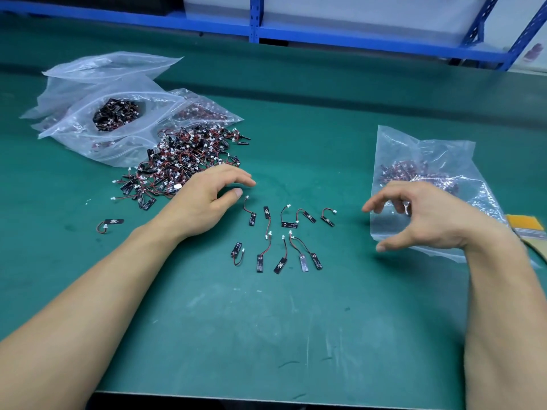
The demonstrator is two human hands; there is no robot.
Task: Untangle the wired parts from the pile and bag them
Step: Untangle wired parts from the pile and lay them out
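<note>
Fingers [236, 176] of left hand [204, 199] and right hand [429, 220] hang loosely curled, empty; ten-odd parts [289, 224] lie untangled but unbagged, a big pile [183, 161] waits far left, and the right bag [414, 143] is part-filled.

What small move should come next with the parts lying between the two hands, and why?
Probably gather the separated parts toward the bag on the right. They lie untangled in two rows, both the left hand and the right hand hold nothing, and that bag already contains parts.
</note>
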